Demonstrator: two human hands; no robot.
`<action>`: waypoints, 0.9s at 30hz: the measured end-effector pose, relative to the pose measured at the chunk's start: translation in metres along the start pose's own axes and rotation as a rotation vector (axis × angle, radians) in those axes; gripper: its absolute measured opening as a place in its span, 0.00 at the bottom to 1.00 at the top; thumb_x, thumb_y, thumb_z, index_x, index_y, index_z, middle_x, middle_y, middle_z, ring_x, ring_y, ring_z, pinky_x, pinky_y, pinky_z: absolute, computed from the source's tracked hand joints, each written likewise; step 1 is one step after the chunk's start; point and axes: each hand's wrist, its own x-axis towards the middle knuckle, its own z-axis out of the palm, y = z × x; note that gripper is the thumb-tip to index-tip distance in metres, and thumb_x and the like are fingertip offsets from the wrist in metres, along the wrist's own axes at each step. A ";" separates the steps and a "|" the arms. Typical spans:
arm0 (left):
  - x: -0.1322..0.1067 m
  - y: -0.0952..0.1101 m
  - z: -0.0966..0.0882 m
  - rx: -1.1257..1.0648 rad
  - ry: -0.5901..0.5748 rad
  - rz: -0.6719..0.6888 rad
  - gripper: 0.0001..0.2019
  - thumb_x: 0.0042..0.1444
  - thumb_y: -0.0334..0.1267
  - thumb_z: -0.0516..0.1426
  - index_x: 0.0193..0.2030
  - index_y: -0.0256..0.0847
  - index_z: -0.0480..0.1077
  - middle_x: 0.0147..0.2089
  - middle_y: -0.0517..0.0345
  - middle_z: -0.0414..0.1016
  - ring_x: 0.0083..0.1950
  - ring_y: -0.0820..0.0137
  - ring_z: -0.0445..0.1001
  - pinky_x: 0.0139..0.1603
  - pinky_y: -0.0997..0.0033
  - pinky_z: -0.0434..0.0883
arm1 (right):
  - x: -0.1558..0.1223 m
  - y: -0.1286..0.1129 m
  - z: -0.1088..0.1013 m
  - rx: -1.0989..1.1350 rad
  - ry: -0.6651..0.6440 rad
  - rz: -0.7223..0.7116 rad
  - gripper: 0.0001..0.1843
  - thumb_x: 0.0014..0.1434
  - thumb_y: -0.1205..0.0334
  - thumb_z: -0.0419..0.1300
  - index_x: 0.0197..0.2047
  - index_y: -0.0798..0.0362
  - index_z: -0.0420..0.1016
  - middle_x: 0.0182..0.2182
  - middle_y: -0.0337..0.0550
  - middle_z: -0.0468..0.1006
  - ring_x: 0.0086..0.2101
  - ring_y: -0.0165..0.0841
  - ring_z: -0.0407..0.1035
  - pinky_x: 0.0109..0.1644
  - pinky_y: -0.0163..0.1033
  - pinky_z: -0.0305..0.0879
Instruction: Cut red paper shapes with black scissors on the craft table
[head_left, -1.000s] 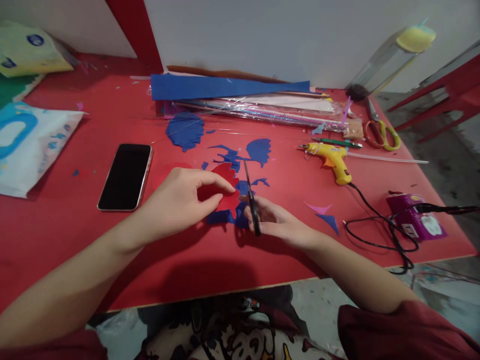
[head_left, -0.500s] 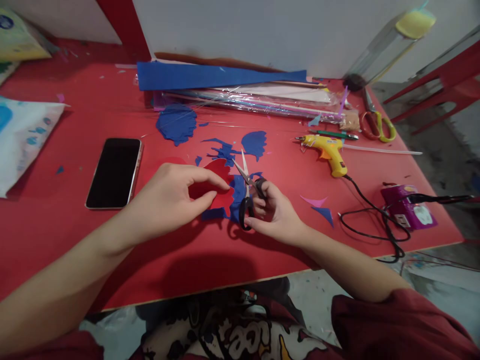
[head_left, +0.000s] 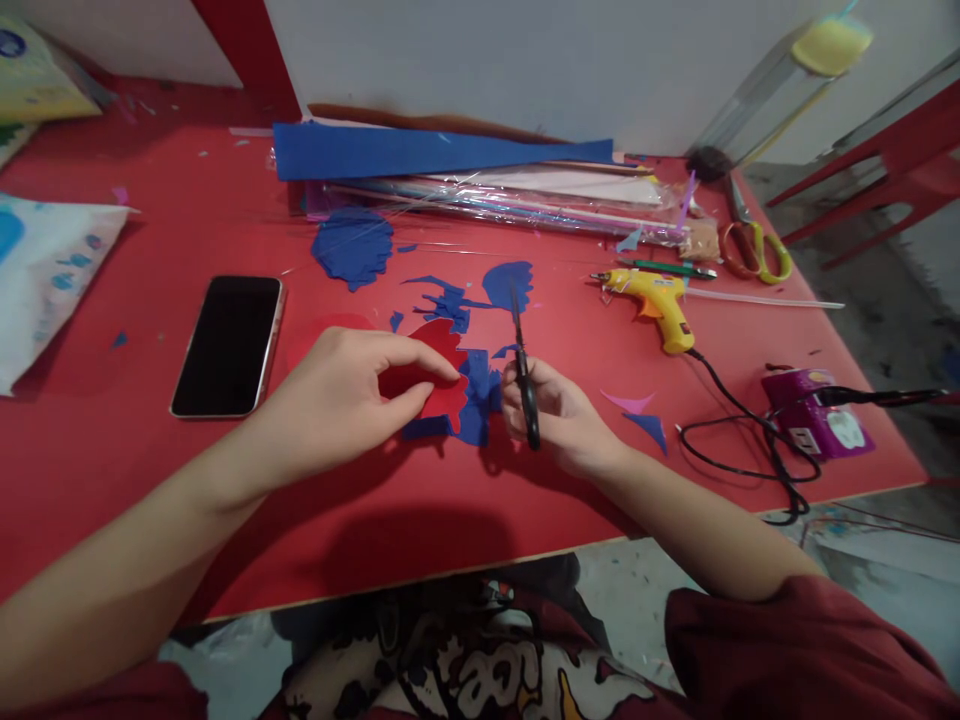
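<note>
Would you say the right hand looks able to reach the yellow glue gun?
Probably yes: nothing seems to lie between the right hand and the glue gun, though black-handled scissors occupy its grip.

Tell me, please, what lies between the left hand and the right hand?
In the head view, the jagged edge of the red piece and blue material beside it lie between the left hand and the right hand, which holds black scissors.
</note>
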 end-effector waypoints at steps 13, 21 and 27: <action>0.001 -0.001 -0.001 0.010 0.011 -0.002 0.12 0.50 0.30 0.53 0.36 0.42 0.77 0.34 0.62 0.81 0.34 0.72 0.77 0.44 0.74 0.71 | 0.001 -0.003 -0.002 0.386 -0.195 0.191 0.17 0.48 0.55 0.63 0.40 0.53 0.69 0.26 0.32 0.65 0.15 0.19 0.53 0.16 0.29 0.43; -0.001 0.000 -0.009 -0.073 0.013 -0.062 0.11 0.50 0.32 0.53 0.36 0.43 0.77 0.35 0.61 0.81 0.37 0.70 0.77 0.46 0.72 0.72 | -0.001 -0.004 -0.001 -0.178 -0.211 0.139 0.19 0.51 0.52 0.64 0.40 0.58 0.69 0.26 0.35 0.65 0.23 0.23 0.59 0.26 0.33 0.55; -0.003 0.003 -0.016 -0.111 0.007 -0.083 0.10 0.52 0.33 0.54 0.37 0.44 0.76 0.37 0.61 0.80 0.38 0.69 0.78 0.48 0.70 0.72 | -0.005 -0.011 -0.001 -0.324 -0.383 0.141 0.25 0.52 0.45 0.61 0.43 0.58 0.67 0.28 0.36 0.63 0.26 0.25 0.58 0.32 0.35 0.59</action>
